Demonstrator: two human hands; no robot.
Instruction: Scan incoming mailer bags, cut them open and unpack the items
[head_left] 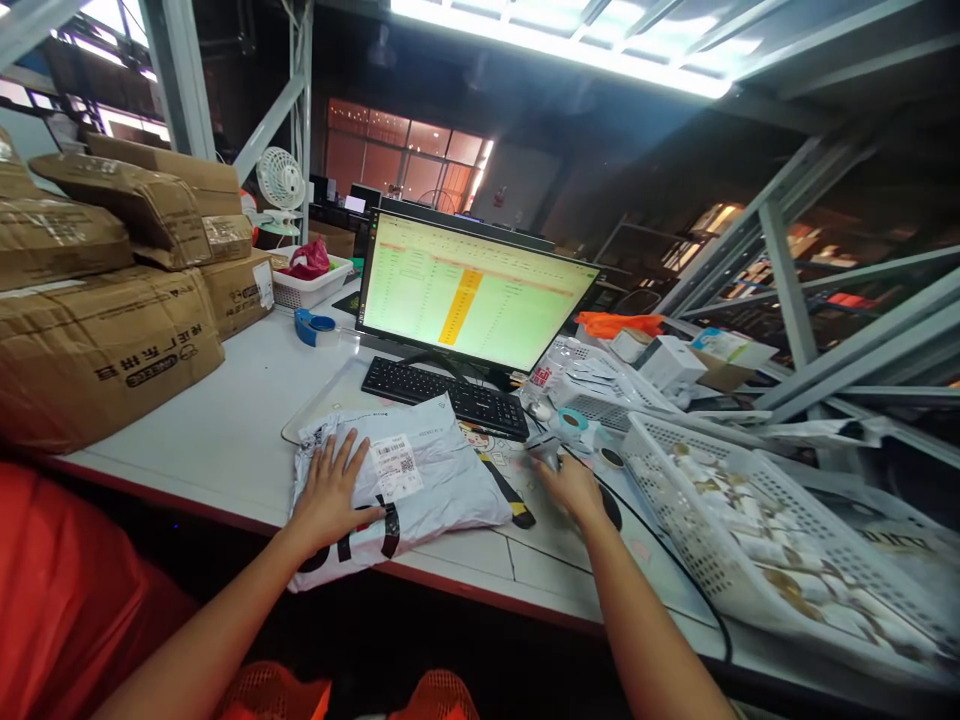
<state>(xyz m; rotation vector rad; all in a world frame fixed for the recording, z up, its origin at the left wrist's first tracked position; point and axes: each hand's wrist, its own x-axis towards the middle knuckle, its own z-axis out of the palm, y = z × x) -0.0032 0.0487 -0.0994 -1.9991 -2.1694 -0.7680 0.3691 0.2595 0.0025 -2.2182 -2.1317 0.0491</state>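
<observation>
A pale grey plastic mailing bag (pixel 450 470) lies on the desk in front of the keyboard, with a white label (pixel 397 468) bearing a barcode and a square code on top. My left hand (pixel 330 485) rests flat on its left part, fingers spread. To the right of the bag, my right hand (pixel 570 485) is closed over a small greyish object (pixel 550 452), mostly hidden, whose kind I cannot make out. Between the bag and my right hand lies a yellow and black utility knife (pixel 516 500), partly under the bag's edge.
Behind the bag stand a black keyboard (pixel 442 397) and a monitor (pixel 480 290) showing a spreadsheet. Cardboard boxes (pixel 105 350) are stacked at left, near a blue tape dispenser (pixel 315 327). A white basket (pixel 720 560) of small packets and a black cable (pixel 675 560) lie at right.
</observation>
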